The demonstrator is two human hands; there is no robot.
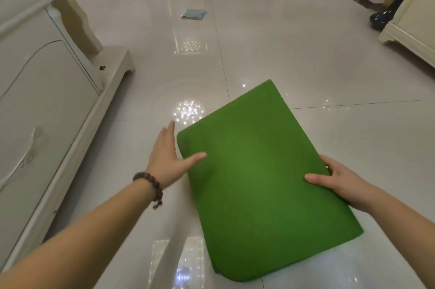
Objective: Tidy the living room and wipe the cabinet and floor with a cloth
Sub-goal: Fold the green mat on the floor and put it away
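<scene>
No text, label, brand, number or sign can be read anywhere in the view.
</scene>
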